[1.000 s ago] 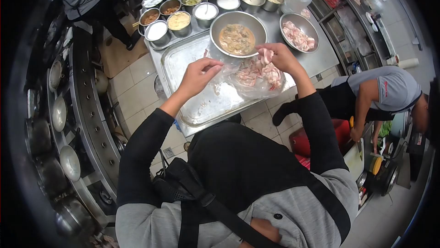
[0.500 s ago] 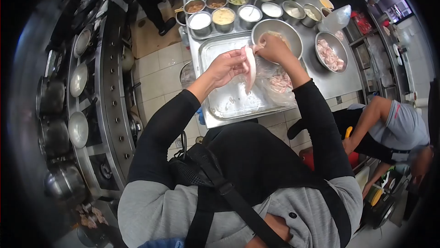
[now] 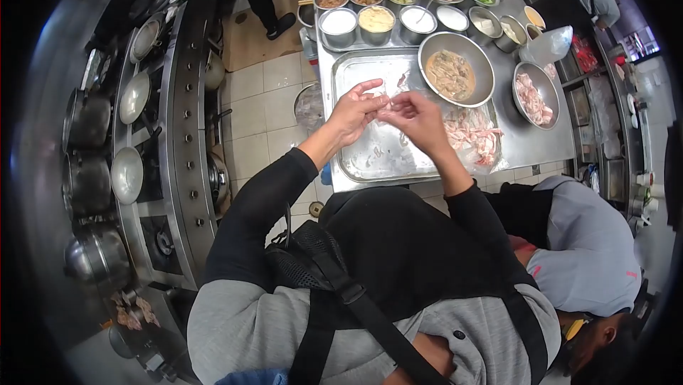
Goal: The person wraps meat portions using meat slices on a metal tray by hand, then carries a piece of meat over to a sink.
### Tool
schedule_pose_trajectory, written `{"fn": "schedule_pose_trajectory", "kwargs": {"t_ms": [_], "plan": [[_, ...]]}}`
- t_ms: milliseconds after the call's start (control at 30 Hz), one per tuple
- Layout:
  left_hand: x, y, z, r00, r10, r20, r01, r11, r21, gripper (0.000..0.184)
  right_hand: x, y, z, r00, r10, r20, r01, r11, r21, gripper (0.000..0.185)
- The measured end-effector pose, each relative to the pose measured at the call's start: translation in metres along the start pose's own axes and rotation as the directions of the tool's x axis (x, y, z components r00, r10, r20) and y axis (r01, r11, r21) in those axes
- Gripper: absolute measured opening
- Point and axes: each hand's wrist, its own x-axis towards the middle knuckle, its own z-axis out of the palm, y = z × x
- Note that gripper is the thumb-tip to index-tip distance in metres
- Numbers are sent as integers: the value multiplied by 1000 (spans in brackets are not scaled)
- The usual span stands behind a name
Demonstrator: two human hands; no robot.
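Over the metal tray (image 3: 356,161), my left hand (image 3: 356,111) and my right hand (image 3: 415,116) meet at the fingertips. Both are closed on something small and pale, too small to make out. Right of my right hand, sliced raw meat (image 3: 475,136) lies on clear plastic at the tray's right side. Just beyond the hands stands a metal bowl (image 3: 486,92) with meat in brownish liquid (image 3: 449,76). Farther right, a second bowl (image 3: 551,116) holds more raw meat slices (image 3: 532,100).
Metal containers of white, yellow (image 3: 376,19) and green foods line the table's back. A clear bag (image 3: 551,45) stands at the back right. A stove with pans (image 3: 127,175) is at left. One person (image 3: 594,243) bends low at right; others stand beyond the table.
The long meat strip that hung between my hands is no longer visible. My right hand has moved off the bowl and meets my left over the tray. The person at right bends lower.
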Motion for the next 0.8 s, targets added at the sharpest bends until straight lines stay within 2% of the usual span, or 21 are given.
{"fn": "schedule_pose_trajectory", "kwargs": {"t_ms": [67,167,200,300,333,400,433,467,500,533,600,633,667,700,733,800], "plan": [[0,-4,4,999,-2,35,2,1000,11,61,-1,-3,4,997,77,2,-77,997,-12,21],[4,-3,-4,999,19,44,-21,999,41,61,3,24,2,993,103,50,-104,995,9,18],[2,-2,-4,996,21,89,-24,999,32,58,6,27,0,989,141,47,-138,988,-61,16],[-9,-7,0,994,21,105,-23,1000,18,56,19,44,-12,947,275,169,-319,878,358,14],[-18,-6,4,993,29,116,-33,999,35,50,25,44,-19,929,327,174,-369,850,376,13],[-19,-24,-29,984,-61,166,-7,925,380,44,37,41,-38,922,321,216,-386,743,546,15],[-23,-25,-36,978,-110,179,-3,843,537,41,42,31,-46,920,314,236,-391,678,622,16],[-26,-25,-43,973,-191,128,19,623,782,38,47,21,-54,918,325,226,-390,637,665,18],[-35,-19,-39,967,-248,53,34,336,941,35,53,17,-61,923,302,240,-383,656,651,17],[-44,-15,-34,961,-274,-38,43,12,999,33,60,15,-69,926,277,255,-377,674,636,17],[-59,-14,-23,990,-7,140,-137,-242,961,32,71,0,-79,918,229,324,-385,708,592,18],[-61,-11,-19,962,113,250,-191,-380,905,31,77,-13,-84,899,214,382,-392,784,482,19],[-53,-5,-13,924,202,325,-274,-243,930,37,83,-26,-90,874,206,439,-383,849,364,19],[-45,5,0,911,265,317,-343,57,938,43,88,-33,-93,844,207,494,-362,900,241,19],[-36,14,15,902,322,288,-396,349,850,48,95,-30,-94,810,193,554,-357,911,204,20],[-5,26,38,841,429,330,-533,547,646,59,98,-68,-87,818,226,528,-353,924,151,19]]}}
